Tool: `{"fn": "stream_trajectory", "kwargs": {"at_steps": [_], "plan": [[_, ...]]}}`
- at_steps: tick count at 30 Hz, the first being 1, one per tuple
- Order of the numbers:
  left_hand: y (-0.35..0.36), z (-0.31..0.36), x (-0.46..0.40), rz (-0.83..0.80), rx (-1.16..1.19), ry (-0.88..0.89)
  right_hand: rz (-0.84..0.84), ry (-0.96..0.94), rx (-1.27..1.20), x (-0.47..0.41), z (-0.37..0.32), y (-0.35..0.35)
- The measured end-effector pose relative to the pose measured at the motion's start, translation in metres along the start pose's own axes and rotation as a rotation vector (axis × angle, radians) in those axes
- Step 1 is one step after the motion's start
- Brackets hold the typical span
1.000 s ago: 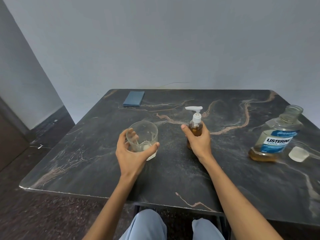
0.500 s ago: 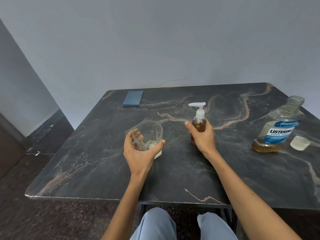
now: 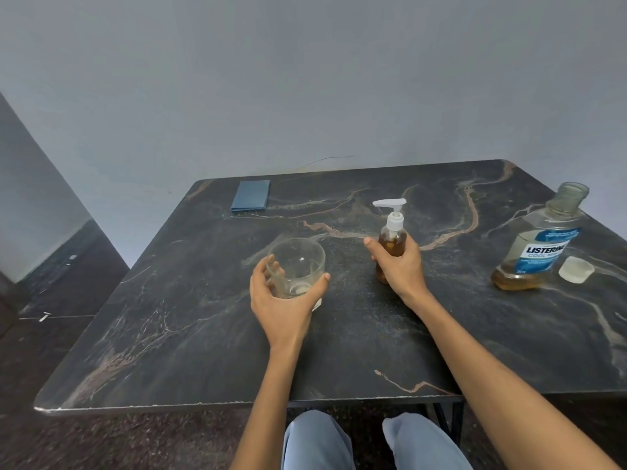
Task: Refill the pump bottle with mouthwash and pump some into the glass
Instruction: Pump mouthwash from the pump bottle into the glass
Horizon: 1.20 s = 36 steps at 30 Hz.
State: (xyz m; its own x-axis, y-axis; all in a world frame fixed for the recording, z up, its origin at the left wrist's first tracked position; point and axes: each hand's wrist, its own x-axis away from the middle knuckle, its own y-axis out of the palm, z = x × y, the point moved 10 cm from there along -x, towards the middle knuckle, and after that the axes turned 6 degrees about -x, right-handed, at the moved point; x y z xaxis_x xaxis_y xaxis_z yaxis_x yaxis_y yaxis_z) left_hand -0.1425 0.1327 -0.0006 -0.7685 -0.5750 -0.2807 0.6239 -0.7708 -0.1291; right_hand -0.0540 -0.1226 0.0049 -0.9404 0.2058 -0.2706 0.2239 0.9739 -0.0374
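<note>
Dark marble-patterned tabletop point(image 3: 210, 334) with tan veins, set against a pale grey wall.

Left hand point(image 3: 281, 300): fingers and thumb curled round the near side of a clear, short round drinking glass point(image 3: 298, 266), gripping it. Glass stands upright on the table, left of centre; looks close to empty, though contents are hard to judge through the clear wall.

Right hand point(image 3: 402, 266): wrapped round the body of a small clear pump bottle point(image 3: 392, 239) holding amber liquid, gripping it. Bottle upright on the table, just right of the glass, the two apart. White pump head fitted on top, nozzle pointing left toward the glass side.

Far right: large clear mouthwash bottle point(image 3: 539, 245) with blue and white label, neck open with no cap on it, a shallow layer of amber liquid at the bottom. It appears tilted in this wide view. Just right of its base, a small translucent white cap point(image 3: 576, 269) lies on the table.

Far left corner: flat blue rectangular object point(image 3: 251, 195), lying flat, well apart from everything else.

Near edge: light blue trouser knees point(image 3: 319, 442) below the table.
</note>
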Motion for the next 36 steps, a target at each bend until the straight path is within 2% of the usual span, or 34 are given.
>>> {"fn": "stream_trajectory", "kwargs": {"at_steps": [9, 13, 16, 21, 28, 32, 36], "plan": [[0.015, -0.007, 0.0, -0.155, 0.085, -0.023, -0.009, -0.044, 0.014, 0.001, -0.006, 0.001], [0.022, -0.009, 0.002, -0.225, 0.076, -0.043, 0.042, -0.058, -0.038, 0.004, -0.011, -0.007], [0.023, -0.007, 0.003, -0.248, 0.025, -0.023, 0.054, -0.121, -0.071, 0.006, -0.02, -0.007], [0.023, -0.005, 0.004, -0.279, 0.015, -0.022, 0.093, -0.273, 0.075, 0.017, -0.041, -0.008], [0.022, -0.005, 0.004, -0.269, 0.004, -0.012, -0.089, -0.495, 0.136, 0.047, -0.084, 0.005], [0.021, -0.005, 0.004, -0.272, -0.004, -0.008, -0.19, -0.46, 0.101, 0.059, -0.096, 0.015], [0.021, -0.003, 0.005, -0.277, -0.008, -0.001, -0.354, -0.324, 0.103, 0.06, -0.093, 0.038]]}}
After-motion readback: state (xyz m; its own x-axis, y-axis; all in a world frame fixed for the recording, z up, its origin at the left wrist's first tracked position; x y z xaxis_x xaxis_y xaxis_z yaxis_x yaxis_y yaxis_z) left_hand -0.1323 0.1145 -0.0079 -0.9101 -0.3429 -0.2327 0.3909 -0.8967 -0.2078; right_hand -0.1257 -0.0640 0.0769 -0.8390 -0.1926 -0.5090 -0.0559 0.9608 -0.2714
